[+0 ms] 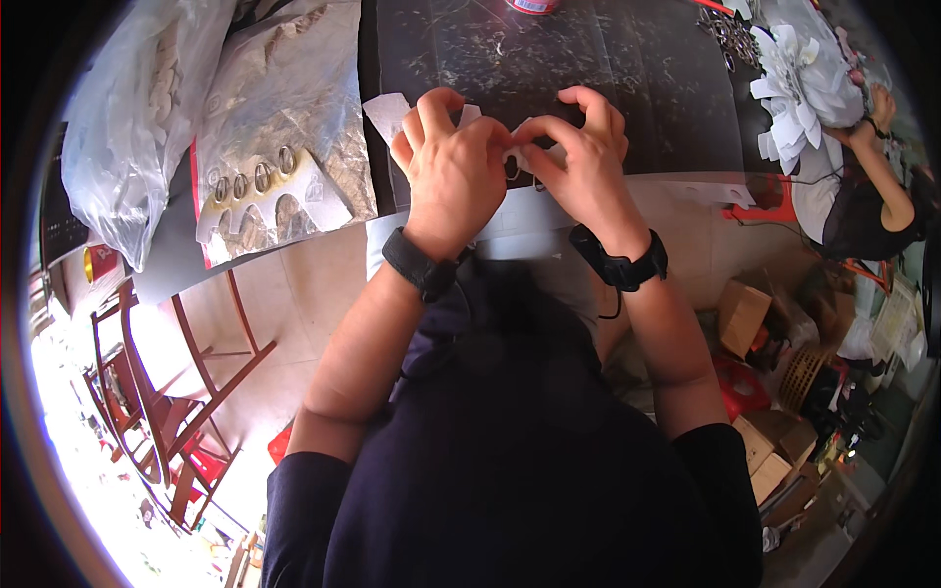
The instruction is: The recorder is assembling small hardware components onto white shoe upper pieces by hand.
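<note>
My left hand and my right hand meet above the front edge of the black table. Both are closed in a pinch, thumbs and forefingers close together. Between them is a white cut-out piece, mostly covered by my left hand, with its end showing on the far left side. A small metal ring shows at the fingertips; how it sits on the piece is hard to make out. To the left lies another white scalloped piece, with several oval metal rings along its tabs.
A brown plastic-covered sheet and a clear plastic bag cover the table's left. A heap of white cut-out pieces and dark metal rings lie far right, beside another person's arm. A pink-and-white container stands at the back.
</note>
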A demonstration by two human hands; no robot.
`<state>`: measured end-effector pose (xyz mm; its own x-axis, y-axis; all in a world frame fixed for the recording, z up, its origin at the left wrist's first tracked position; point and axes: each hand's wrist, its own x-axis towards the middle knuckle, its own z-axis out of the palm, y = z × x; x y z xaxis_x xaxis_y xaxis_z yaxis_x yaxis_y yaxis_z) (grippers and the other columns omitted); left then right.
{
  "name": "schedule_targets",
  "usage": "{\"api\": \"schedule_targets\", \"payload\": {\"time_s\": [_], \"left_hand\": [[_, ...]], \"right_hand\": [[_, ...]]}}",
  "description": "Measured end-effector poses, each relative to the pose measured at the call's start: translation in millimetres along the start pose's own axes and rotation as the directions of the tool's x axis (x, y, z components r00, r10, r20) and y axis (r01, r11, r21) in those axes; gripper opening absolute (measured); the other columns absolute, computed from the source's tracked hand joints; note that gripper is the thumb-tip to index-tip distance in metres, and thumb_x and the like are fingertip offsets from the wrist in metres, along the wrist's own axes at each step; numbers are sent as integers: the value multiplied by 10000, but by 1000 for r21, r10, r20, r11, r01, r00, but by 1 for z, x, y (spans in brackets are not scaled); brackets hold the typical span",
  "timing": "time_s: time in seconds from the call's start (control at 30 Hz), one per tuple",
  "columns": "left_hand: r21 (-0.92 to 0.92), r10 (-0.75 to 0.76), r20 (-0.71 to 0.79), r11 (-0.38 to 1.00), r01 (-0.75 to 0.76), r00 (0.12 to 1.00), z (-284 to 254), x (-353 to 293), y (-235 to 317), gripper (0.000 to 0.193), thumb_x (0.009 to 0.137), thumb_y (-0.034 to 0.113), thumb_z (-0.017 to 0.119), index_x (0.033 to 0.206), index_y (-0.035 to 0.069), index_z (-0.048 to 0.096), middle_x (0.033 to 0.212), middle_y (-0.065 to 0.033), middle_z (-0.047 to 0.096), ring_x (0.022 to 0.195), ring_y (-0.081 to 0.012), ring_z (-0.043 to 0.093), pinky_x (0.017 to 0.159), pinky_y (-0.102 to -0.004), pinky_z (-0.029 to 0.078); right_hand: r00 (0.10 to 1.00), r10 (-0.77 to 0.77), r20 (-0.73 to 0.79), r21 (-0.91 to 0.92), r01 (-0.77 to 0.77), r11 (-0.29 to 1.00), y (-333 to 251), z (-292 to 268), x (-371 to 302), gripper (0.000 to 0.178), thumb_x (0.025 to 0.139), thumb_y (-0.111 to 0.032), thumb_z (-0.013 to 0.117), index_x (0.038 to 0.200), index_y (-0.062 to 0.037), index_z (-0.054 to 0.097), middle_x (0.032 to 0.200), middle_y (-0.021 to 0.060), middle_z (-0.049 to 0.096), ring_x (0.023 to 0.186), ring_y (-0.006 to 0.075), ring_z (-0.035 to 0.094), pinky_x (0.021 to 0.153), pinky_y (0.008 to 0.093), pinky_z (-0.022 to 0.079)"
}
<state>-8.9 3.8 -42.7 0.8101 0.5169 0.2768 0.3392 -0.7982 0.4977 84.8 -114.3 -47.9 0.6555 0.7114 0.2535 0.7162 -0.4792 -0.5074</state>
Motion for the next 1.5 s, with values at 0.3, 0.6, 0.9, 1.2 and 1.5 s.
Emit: {"api": "schedule_targets", "payload": {"time_s": [0.3,0.6,0.9,1.2,1.5], "left_hand": [[-15,-57,-46,998,56,997,0,0,-2,245,678,126,683,900,173,590,1100,-107,433,1025,-319,415,871,-439,317],[-33,-42,-78,999,39,996,3,-2,-3,275,661,125,698,908,145,580,1080,-103,431,1027,-308,413,859,-436,320],[-144,-8,-134,990,-11,991,1,-4,-5,282,654,46,703,898,91,568,1070,-122,432,1022,-315,423,871,-427,343],[-328,35,-414,926,-185,909,-33,-18,-20,230,681,-76,644,861,22,540,983,-127,503,881,-265,504,748,-335,427],[-428,-34,-204,902,-58,978,-35,-49,-14,263,667,-59,656,871,21,510,919,-134,501,851,-311,495,754,-388,413]], "right_hand": [[1000,20,4,3,-20,1000,-2,0,-2,140,722,-159,693,842,-229,675,1200,85,406,1173,321,336,957,465,294],[999,-9,41,43,7,999,7,-5,0,139,744,-155,680,868,-217,675,1152,48,454,1152,295,370,934,455,306],[972,-191,134,-78,203,976,-6,-7,25,185,674,-106,691,845,-168,658,1151,8,481,1140,251,395,908,417,299],[920,-287,265,142,258,956,-7,-12,27,176,673,-20,646,772,-124,545,884,-12,559,989,220,487,889,390,295],[918,-281,279,251,213,944,-15,-8,26,256,719,13,626,928,-93,522,770,29,573,807,187,552,811,343,372]]}}
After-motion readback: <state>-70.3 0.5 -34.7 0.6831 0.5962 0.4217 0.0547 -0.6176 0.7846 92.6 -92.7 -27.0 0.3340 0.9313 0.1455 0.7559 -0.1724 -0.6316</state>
